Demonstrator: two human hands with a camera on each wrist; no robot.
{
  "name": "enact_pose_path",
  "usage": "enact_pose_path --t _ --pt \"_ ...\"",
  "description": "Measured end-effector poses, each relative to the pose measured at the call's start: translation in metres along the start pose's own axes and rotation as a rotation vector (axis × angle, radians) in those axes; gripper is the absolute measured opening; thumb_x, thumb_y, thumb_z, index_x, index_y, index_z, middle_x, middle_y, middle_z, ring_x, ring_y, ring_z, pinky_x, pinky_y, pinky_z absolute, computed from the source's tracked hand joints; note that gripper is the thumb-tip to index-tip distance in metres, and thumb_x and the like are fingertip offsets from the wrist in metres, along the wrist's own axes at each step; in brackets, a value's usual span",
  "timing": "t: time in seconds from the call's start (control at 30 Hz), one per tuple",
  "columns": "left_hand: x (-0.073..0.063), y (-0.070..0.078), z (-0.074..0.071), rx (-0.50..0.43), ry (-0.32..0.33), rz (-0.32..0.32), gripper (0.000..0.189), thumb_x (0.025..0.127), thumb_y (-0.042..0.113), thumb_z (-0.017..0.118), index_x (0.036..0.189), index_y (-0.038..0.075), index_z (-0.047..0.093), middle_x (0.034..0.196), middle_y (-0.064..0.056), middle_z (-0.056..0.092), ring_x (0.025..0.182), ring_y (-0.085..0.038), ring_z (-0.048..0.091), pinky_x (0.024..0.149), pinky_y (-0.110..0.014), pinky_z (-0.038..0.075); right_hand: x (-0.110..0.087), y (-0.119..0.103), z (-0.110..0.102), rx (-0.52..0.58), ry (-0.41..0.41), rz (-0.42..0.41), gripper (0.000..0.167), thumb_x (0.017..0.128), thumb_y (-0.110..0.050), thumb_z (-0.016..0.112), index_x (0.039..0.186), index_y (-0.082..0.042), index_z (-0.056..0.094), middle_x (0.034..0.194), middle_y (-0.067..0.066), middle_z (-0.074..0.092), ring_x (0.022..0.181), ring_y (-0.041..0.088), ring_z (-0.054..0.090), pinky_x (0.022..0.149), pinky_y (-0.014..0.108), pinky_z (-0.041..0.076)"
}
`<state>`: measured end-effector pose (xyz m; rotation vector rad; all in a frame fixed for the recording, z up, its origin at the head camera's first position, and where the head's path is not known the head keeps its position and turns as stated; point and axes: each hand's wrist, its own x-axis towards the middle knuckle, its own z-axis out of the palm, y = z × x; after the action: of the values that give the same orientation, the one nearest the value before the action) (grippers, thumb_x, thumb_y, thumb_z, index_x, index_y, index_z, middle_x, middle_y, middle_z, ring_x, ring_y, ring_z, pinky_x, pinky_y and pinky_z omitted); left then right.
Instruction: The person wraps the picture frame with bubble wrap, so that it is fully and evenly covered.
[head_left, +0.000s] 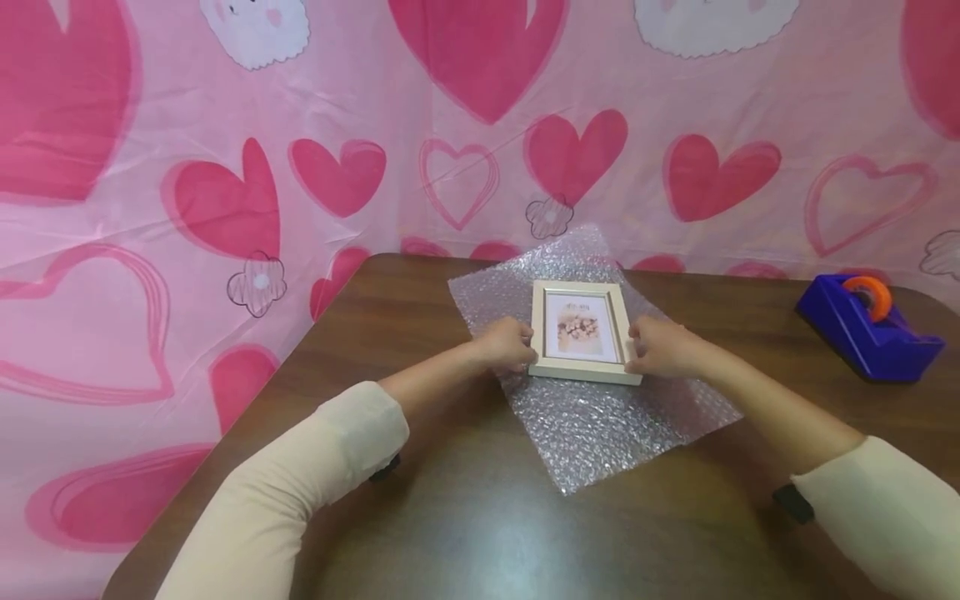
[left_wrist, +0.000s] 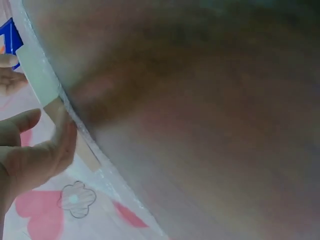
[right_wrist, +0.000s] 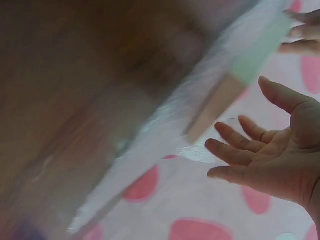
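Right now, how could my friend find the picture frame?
Find the brown table, then the bubble wrap on it. The picture frame is there, between left hand and right hand. Unlike the blue tape dispenser, it's cream and rectangular.

We've got soft light here, and look at that pale glare pooling on the near part of the desk (head_left: 465,483)! The bubble wrap (head_left: 600,429) glitters; in both wrist views we see the desk dim, badly blurred.

Look, we've got creased pink drape (head_left: 352,92) all along the back, hearts (head_left: 337,175) and flowers (head_left: 257,283) everywhere, and light glaring off our brown wood-grain table (head_left: 442,508)!
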<state>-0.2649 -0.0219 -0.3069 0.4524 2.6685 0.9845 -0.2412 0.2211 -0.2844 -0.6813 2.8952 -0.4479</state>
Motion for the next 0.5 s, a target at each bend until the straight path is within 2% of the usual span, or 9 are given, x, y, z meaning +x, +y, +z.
enact_pose_path --t 0.03,0.07,0.13,0.2,0.27,0.33,0.4,0.5 --pt "0.001 0.0 -0.001 0.069 0.007 0.052 0.035 0.08 0.003 0.063 0.113 -0.006 0.06 0.1 -0.019 0.065 0.064 -0.019 0.059 0.055 -0.024 0.05 -0.003 -0.005 0.0 -0.017 0.014 -0.021 0.045 0.076 -0.014 0.072 0.104 0.015 0.051 0.099 0.028 0.059 0.093 0.042 0.057 0.081 0.052 0.046" --pt "0.003 0.0 -0.003 0.115 0.025 0.109 0.033 0.079 0.004 0.064 0.111 -0.007 0.06 0.1 -0.019 0.065 0.071 -0.02 0.06 0.063 -0.025 0.051 -0.007 -0.011 -0.001 -0.035 0.027 -0.046 0.045 0.075 -0.014 0.073 0.105 0.013 0.053 0.102 0.028 0.059 0.096 0.043 0.056 0.083 0.053 0.044" --pt "0.007 -0.001 -0.006 0.202 0.054 0.213 0.036 0.08 0.006 0.064 0.112 -0.008 0.059 0.108 -0.021 0.062 0.091 -0.025 0.059 0.082 -0.027 0.048 -0.014 -0.022 -0.003 -0.05 0.034 -0.106 0.043 0.075 -0.014 0.073 0.107 0.008 0.056 0.107 0.027 0.059 0.101 0.042 0.055 0.087 0.054 0.043" --pt "0.011 -0.001 -0.01 0.242 0.065 0.267 0.046 0.082 0.009 0.064 0.122 -0.01 0.051 0.121 -0.024 0.055 0.113 -0.029 0.051 0.099 -0.031 0.038 -0.023 -0.033 -0.005 -0.052 0.012 -0.157 0.04 0.076 -0.015 0.074 0.109 0.003 0.058 0.109 0.021 0.06 0.104 0.039 0.054 0.088 0.053 0.042" --pt "0.015 -0.002 -0.013 0.231 0.044 0.274 0.06 0.083 0.011 0.065 0.133 -0.01 0.04 0.135 -0.024 0.043 0.127 -0.031 0.038 0.108 -0.033 0.025 -0.031 -0.042 -0.005 -0.042 -0.026 -0.204 0.04 0.077 -0.016 0.075 0.111 -0.002 0.059 0.111 0.015 0.06 0.105 0.036 0.054 0.089 0.052 0.043" --pt "0.017 -0.002 -0.015 0.217 -0.007 0.253 0.065 0.085 0.014 0.065 0.136 -0.009 0.034 0.141 -0.022 0.036 0.131 -0.03 0.032 0.11 -0.032 0.02 -0.039 -0.049 -0.003 -0.026 -0.071 -0.265 0.04 0.077 -0.015 0.075 0.112 -0.004 0.06 0.112 0.01 0.059 0.107 0.033 0.054 0.089 0.051 0.044" --pt "0.018 -0.003 -0.015 0.201 -0.043 0.236 0.065 0.085 0.015 0.064 0.138 -0.008 0.033 0.143 -0.021 0.034 0.132 -0.029 0.03 0.11 -0.031 0.019 -0.044 -0.055 0.002 -0.021 -0.096 -0.328 0.04 0.076 -0.015 0.076 0.111 -0.006 0.06 0.112 0.007 0.059 0.107 0.031 0.054 0.089 0.049 0.045" --pt "0.018 -0.003 -0.015 0.203 -0.08 0.232 0.063 0.085 0.015 0.065 0.138 -0.005 0.036 0.141 -0.019 0.037 0.131 -0.028 0.033 0.11 -0.031 0.021 -0.051 -0.06 0.012 -0.043 -0.119 -0.376 0.04 0.073 -0.017 0.078 0.109 -0.01 0.061 0.111 0.003 0.058 0.107 0.029 0.054 0.088 0.047 0.046"
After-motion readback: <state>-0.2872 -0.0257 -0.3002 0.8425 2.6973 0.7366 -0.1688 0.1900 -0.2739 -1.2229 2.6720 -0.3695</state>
